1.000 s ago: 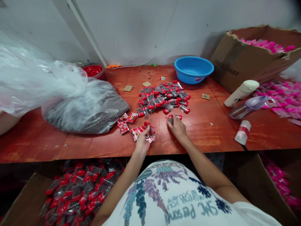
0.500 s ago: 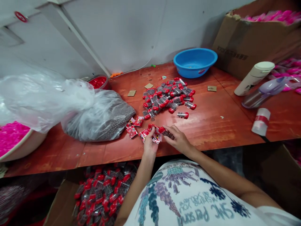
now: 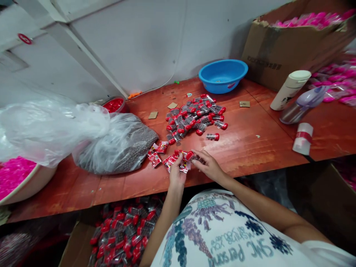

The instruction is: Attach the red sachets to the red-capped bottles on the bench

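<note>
My left hand (image 3: pixel 177 175) is closed on red printed labels (image 3: pixel 184 167) at the near edge of the table. Just to its right, my right hand (image 3: pixel 210 167) pinches a small clear bottle (image 3: pixel 190 155) with a red cap and dark beads inside. The cap end touches or nearly touches the labels; my fingers cover much of the bottle. More red labels (image 3: pixel 154 159) lie to the left of my hands. Beyond them is a heap of similar red-capped bottles (image 3: pixel 191 120), with one bottle (image 3: pixel 213 137) lying apart on the right.
A tied clear bag of dark beads (image 3: pixel 119 148) rests on the left of the red-brown table (image 3: pixel 244 141). A blue basin (image 3: pixel 222 89) stands at the back. Flasks (image 3: pixel 290 91) and a large carton (image 3: pixel 278 55) are on the right. Below the edge, a box holds many bottles (image 3: pixel 122 230).
The red-capped bottle in my right hand has come slightly closer to my left hand and the labels. The whole view has shifted a little; the heap looks unchanged.
</note>
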Demonstrator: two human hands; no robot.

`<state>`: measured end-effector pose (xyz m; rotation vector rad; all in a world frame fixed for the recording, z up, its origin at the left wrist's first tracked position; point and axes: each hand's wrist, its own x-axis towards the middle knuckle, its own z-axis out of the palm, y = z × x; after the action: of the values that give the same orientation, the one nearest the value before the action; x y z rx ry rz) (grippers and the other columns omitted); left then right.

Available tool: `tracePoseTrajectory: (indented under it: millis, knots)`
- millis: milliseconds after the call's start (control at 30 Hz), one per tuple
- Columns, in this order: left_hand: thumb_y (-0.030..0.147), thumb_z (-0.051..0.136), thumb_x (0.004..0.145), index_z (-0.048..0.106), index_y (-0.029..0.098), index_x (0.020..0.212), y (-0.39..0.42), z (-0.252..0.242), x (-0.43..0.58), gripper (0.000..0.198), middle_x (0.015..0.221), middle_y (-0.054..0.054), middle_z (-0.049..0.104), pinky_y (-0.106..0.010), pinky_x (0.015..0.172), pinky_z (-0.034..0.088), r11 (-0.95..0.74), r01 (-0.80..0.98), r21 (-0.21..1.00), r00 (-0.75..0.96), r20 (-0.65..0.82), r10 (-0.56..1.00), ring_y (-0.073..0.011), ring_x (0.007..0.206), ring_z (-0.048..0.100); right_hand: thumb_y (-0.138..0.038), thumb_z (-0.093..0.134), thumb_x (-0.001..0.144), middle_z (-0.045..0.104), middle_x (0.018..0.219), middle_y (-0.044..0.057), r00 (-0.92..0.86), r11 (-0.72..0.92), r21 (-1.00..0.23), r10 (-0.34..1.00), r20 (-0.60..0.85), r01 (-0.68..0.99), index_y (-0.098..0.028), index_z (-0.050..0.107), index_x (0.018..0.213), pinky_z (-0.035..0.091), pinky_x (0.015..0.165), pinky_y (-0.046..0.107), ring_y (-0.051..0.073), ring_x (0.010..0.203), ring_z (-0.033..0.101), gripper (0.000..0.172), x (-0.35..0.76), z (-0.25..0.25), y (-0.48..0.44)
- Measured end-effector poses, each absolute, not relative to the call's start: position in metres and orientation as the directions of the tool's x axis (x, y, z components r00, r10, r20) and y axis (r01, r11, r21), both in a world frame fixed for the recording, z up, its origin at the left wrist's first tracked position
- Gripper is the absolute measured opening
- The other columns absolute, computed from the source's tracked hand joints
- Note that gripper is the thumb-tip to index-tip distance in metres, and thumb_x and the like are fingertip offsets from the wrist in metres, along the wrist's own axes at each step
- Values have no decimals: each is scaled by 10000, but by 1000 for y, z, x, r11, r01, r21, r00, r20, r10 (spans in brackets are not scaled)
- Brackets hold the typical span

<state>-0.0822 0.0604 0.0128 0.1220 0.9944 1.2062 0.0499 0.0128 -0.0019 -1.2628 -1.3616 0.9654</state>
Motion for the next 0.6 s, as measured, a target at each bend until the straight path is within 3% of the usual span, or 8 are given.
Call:
tracePoseTrajectory:
  millis: [100, 167, 367, 600]
  knots:
    - [41, 675, 696, 642, 149, 733, 59, 16, -81, 118, 689, 1, 691, -241, 647, 524, 365, -705, 609, -37, -545, 838, -115, 605, 642, -336, 547, 860, 518, 941, 30, 0, 59, -997, 998, 59, 44, -253, 576, 1250, 483, 536, 223, 130, 723, 554, 400, 51, 0, 11]
    - [40, 696, 664, 643, 149, 731, 59, 17, -81, 138, 684, 7, 686, -231, 634, 516, 342, -695, 632, -63, -529, 847, -108, 594, 636, -328, 559, 851, 518, 939, 27, -29, 46, -999, 999, 46, 14, -254, 590, 1235, 467, 512, 211, 121, 700, 545, 392, 52, 2, 9]
    - [97, 748, 605, 651, 150, 744, 56, 17, -80, 179, 676, 21, 674, -224, 602, 503, 325, -643, 694, -89, -490, 867, -102, 571, 626, -291, 585, 827, 535, 915, 22, -34, 55, -998, 998, 53, 41, -260, 627, 1186, 460, 559, 224, 132, 725, 542, 362, 54, 5, 5]
    - [113, 803, 521, 645, 152, 734, 51, 24, -79, 268, 682, 28, 674, -214, 599, 494, 256, -592, 764, -118, -397, 910, -99, 583, 620, -261, 605, 813, 564, 891, 14, 7, 124, -987, 992, 125, 102, -240, 665, 1107, 447, 714, 269, 151, 798, 558, 301, 60, 3, 8]
